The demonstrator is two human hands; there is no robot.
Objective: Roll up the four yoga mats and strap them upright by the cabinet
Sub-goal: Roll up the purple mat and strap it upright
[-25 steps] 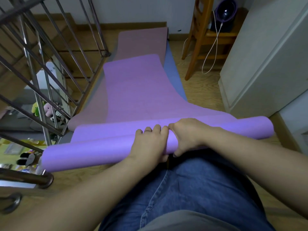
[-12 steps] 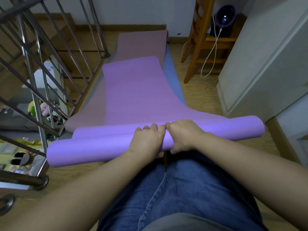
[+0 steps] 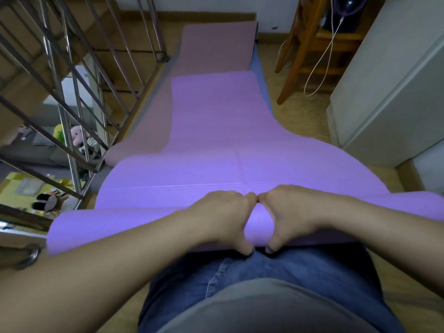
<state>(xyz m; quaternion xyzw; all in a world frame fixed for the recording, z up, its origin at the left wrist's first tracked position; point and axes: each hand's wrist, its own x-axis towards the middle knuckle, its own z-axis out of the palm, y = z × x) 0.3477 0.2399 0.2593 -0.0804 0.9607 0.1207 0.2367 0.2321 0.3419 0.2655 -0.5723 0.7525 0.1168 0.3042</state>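
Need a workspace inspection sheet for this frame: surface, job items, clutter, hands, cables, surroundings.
Surface: wooden floor, with mats laid along it.
Job's things: purple mat on top, its near end partly rolled; pink mat flat beneath it; blue mat shows only as an edge under both. No fourth mat or strap seen.
Clutter: plush toys beyond the railing, on a lower level.
Hands: left hand and right hand are side by side; both grip the roll's middle.
Cables: white cable hangs in a loop by the wooden chair.
Surroundings: metal railing on the left, white cabinet on the right.
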